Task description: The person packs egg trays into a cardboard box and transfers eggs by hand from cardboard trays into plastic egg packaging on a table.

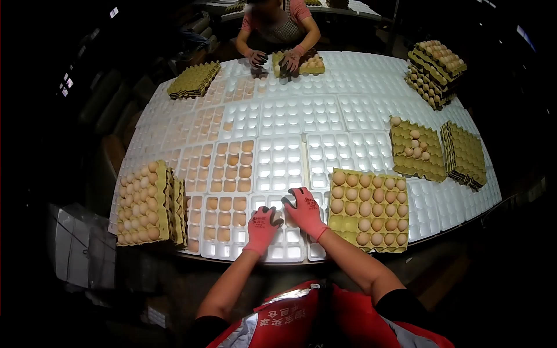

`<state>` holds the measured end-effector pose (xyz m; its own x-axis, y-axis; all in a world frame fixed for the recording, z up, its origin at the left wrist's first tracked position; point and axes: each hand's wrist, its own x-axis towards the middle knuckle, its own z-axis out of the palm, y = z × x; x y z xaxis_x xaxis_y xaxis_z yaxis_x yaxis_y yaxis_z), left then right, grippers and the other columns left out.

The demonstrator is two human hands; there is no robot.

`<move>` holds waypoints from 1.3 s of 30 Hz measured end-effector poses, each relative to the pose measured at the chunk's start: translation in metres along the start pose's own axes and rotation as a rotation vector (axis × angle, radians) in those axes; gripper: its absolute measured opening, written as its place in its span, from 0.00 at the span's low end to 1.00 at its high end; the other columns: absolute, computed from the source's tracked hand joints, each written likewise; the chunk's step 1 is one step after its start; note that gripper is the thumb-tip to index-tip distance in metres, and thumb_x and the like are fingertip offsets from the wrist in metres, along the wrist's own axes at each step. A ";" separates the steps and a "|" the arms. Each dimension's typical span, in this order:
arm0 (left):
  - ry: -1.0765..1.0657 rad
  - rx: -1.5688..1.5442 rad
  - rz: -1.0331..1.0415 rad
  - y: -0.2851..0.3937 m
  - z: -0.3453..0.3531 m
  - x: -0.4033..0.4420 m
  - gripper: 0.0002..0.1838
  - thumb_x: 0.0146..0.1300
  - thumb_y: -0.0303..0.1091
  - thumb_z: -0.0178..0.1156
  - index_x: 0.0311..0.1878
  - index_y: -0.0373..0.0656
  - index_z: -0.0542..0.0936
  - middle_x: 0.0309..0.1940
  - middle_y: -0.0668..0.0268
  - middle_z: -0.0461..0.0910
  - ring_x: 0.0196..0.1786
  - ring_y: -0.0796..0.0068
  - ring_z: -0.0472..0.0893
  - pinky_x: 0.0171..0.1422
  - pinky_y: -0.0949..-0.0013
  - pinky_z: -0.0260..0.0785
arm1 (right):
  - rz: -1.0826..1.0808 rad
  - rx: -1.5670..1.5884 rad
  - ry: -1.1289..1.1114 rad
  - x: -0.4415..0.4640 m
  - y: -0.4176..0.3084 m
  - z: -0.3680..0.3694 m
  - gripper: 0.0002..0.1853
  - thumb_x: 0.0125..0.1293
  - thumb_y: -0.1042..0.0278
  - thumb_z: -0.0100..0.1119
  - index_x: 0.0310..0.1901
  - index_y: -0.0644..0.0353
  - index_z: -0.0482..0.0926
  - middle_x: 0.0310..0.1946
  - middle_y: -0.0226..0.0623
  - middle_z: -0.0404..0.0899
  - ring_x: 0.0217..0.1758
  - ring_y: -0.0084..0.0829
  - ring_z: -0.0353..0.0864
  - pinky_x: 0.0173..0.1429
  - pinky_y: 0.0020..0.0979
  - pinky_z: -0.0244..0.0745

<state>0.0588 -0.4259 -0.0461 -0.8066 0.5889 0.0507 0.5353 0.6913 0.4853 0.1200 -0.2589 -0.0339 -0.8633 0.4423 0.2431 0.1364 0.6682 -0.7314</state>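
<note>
Both of my hands wear pink gloves with dark fingertips and are over a white compartment tray (280, 251) at the near edge of the table. My left hand (264, 228) has its fingers curled at the tray; what they hold, if anything, is hidden. Close beside it, my right hand (304, 213) is also curled over the tray, and its grip cannot be made out. A yellow-green carton tray of eggs (378, 204) lies just right of my right hand, with a few hollows bare at its lower left. White trays with brown eggs (225, 219) are on the left.
Stacked egg trays (139, 204) stand at the near left, others (436, 69) at the far right. A carton tray with several eggs (417, 152) and a stack of egg-free cartons (464, 153) lie right. Across the table, a gloved co-worker (281, 26) handles a carton of eggs (313, 62).
</note>
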 end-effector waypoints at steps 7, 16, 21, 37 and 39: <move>0.152 0.057 0.320 -0.003 0.022 0.048 0.26 0.64 0.30 0.55 0.68 0.43 0.71 0.65 0.54 0.71 0.69 0.50 0.67 0.75 0.45 0.53 | -0.247 -0.089 -0.090 -0.019 0.010 -0.039 0.19 0.64 0.66 0.61 0.57 0.56 0.75 0.56 0.41 0.75 0.63 0.44 0.71 0.66 0.44 0.66; -0.110 -0.072 0.698 0.122 0.053 0.049 0.25 0.54 0.37 0.68 0.56 0.44 0.77 0.53 0.59 0.76 0.58 0.54 0.73 0.62 0.54 0.65 | 0.017 -0.439 -0.146 -0.047 0.073 -0.159 0.19 0.58 0.68 0.67 0.51 0.57 0.76 0.47 0.40 0.77 0.53 0.42 0.77 0.56 0.42 0.73; -0.289 -0.021 0.683 0.153 0.039 0.063 0.24 0.52 0.37 0.70 0.53 0.44 0.77 0.47 0.58 0.78 0.52 0.54 0.77 0.57 0.53 0.69 | 0.292 0.123 0.020 -0.030 0.088 -0.195 0.17 0.62 0.65 0.65 0.51 0.59 0.77 0.46 0.42 0.77 0.47 0.37 0.80 0.50 0.35 0.77; -0.251 -0.111 0.327 0.185 0.032 0.095 0.23 0.55 0.37 0.69 0.52 0.43 0.73 0.47 0.56 0.78 0.48 0.52 0.80 0.51 0.56 0.75 | 0.014 -0.682 -0.403 0.057 0.095 -0.201 0.26 0.50 0.60 0.74 0.53 0.52 0.79 0.64 0.42 0.66 0.59 0.44 0.72 0.55 0.40 0.77; -0.383 -1.152 -0.340 0.148 0.063 0.094 0.27 0.52 0.34 0.72 0.54 0.40 0.73 0.46 0.61 0.82 0.46 0.62 0.82 0.51 0.60 0.75 | -0.059 -0.853 -0.442 0.068 0.113 -0.173 0.20 0.48 0.56 0.76 0.43 0.51 0.83 0.61 0.40 0.66 0.57 0.44 0.71 0.51 0.38 0.79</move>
<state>0.0776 -0.2420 -0.0243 -0.6331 0.6698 -0.3880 -0.3687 0.1798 0.9120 0.1608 -0.0494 0.0106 -0.9614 0.2453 -0.1248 0.2439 0.9694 0.0266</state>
